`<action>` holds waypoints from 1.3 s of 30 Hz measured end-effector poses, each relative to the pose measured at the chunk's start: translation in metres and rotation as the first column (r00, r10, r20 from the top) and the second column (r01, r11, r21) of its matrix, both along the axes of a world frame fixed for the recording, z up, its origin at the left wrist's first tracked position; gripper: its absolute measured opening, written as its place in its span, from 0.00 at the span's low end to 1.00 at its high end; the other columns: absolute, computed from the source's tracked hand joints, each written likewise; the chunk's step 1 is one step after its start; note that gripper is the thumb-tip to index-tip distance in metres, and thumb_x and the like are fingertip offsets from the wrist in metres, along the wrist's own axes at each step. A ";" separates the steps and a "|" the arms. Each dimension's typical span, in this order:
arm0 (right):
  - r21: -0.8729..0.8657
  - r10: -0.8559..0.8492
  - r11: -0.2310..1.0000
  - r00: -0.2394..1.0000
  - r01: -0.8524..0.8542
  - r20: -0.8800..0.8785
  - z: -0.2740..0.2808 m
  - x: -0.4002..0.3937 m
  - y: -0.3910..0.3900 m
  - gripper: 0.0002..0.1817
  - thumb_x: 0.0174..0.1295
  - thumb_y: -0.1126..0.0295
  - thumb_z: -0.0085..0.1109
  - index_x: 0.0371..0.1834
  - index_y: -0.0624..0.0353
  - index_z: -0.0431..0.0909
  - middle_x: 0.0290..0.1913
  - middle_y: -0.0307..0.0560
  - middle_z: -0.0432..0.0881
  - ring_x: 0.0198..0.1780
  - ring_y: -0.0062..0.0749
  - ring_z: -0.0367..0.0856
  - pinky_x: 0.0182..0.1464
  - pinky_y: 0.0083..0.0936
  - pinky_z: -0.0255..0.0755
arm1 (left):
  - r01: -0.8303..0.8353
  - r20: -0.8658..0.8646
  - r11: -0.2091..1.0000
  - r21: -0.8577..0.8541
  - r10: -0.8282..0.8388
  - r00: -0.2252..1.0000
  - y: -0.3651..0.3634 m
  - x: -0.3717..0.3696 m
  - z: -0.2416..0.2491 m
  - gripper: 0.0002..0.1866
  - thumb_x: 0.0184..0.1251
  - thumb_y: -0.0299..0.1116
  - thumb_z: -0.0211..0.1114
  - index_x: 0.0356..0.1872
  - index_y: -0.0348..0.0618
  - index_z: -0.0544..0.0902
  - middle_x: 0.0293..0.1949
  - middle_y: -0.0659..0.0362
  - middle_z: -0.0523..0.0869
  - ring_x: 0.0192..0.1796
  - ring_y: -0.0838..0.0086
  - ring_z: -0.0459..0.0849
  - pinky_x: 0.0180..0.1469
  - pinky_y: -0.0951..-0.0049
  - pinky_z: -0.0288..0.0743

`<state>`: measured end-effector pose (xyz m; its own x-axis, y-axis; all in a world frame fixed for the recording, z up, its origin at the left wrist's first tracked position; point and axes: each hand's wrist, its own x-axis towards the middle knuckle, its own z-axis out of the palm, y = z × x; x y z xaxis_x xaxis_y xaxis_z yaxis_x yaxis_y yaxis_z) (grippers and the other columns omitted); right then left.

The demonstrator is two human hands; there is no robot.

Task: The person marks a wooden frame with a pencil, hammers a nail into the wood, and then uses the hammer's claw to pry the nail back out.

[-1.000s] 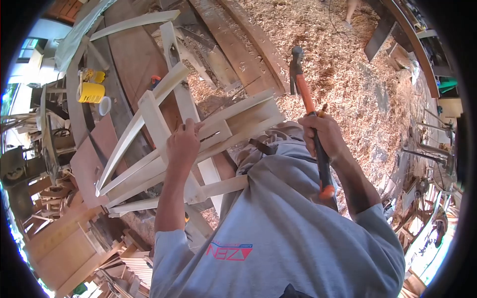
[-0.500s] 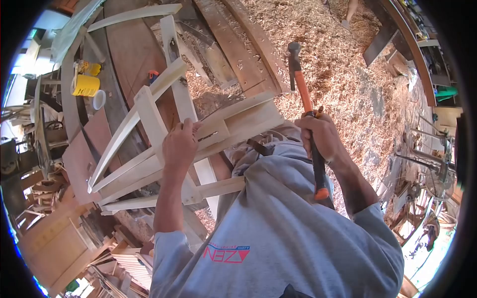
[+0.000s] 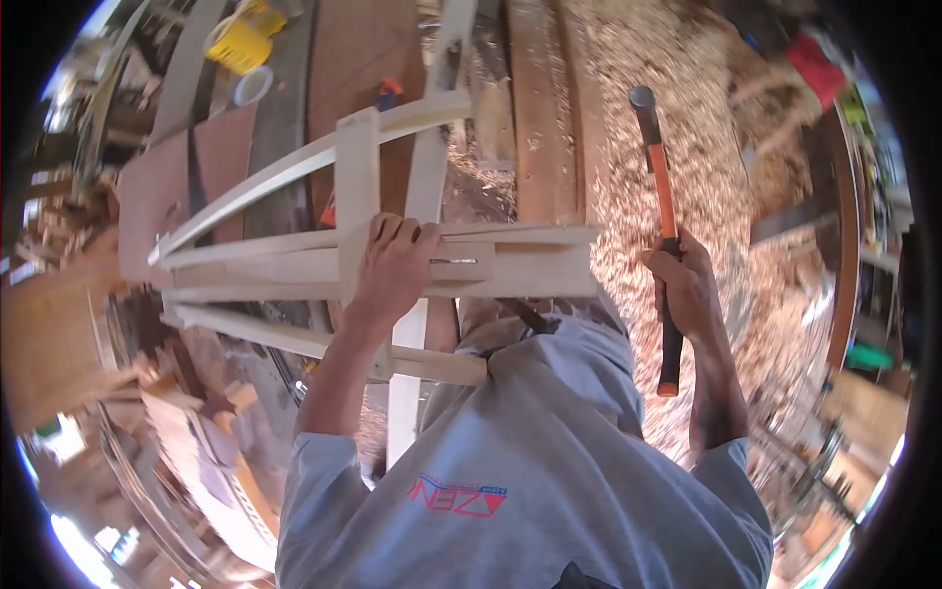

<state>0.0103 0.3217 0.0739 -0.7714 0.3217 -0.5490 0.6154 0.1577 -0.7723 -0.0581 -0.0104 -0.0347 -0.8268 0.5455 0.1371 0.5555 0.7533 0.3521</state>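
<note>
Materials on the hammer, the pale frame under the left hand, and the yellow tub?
Hammer: head likely steel, from its solid grey look; handle orange and black, probably rubber or plastic outside, core hidden.
Pale frame: wood, seemingly unfinished; pale, matte slats without varnish gloss.
Yellow tub: probably plastic, judging by its even bright colour; painted metal can't be ruled out.

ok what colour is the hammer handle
The hammer handle is orange and black, with an orange end; see the head view.

Hammer (image 3: 664, 191) over shavings (image 3: 724, 196), right of frame (image 3: 357, 191)
</note>
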 end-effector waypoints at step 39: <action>0.319 0.938 0.212 0.100 -0.924 -0.333 -0.140 -0.140 -0.121 0.23 0.69 0.52 0.59 0.44 0.66 0.77 0.35 0.62 0.85 0.43 0.58 0.85 0.45 0.46 0.76 | -0.950 0.239 0.287 -0.121 0.938 0.252 0.005 0.075 0.018 0.37 0.51 0.51 0.78 0.58 0.44 0.73 0.56 0.49 0.80 0.60 0.51 0.79 0.59 0.54 0.72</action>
<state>-0.1296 0.2011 -0.0657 -0.5772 -0.8066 -0.1273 -0.3701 0.3974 -0.8397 0.0172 -0.0050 -0.0165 -0.7520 -0.6459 -0.1317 -0.6400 0.6676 0.3805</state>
